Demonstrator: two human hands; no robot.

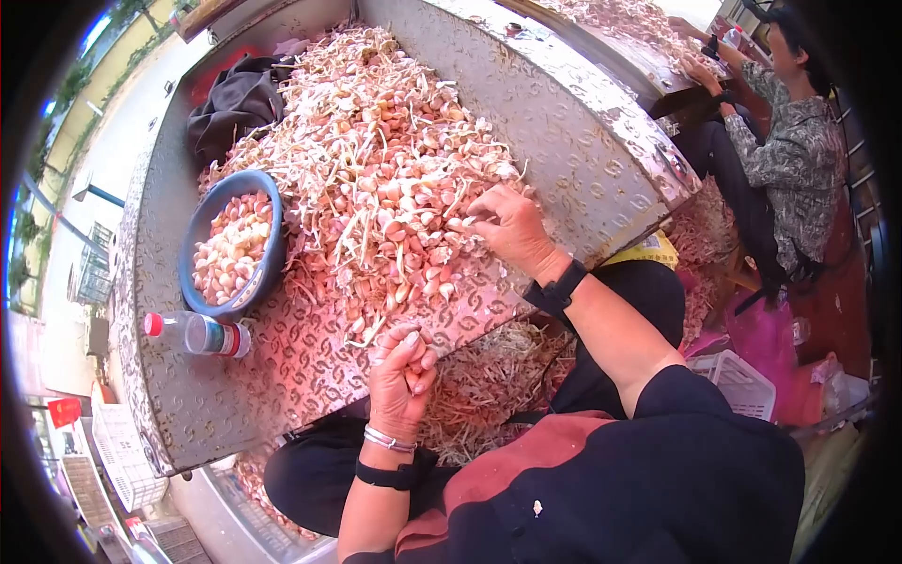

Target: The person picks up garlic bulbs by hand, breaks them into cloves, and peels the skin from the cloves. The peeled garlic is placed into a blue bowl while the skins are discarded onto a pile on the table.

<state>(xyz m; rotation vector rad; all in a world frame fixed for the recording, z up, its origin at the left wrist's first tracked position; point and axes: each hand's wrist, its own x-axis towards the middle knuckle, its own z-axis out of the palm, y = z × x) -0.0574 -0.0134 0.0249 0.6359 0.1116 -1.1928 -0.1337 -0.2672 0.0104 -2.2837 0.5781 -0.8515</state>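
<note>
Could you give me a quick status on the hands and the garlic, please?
Right hand reaching into garlic pile, fingers spread. Left hand curled at table edge; contents unclear. Bowl part full. Bottle lying alongside.

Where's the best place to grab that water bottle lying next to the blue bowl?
Take the water bottle around its clear middle, coming down from above. It lies on its side on the metal table, red cap toward the table's edge, so the round body is open on top. The blue bowl sits close on one side, so closing the fingers across the barrel probably clears it best.
</note>
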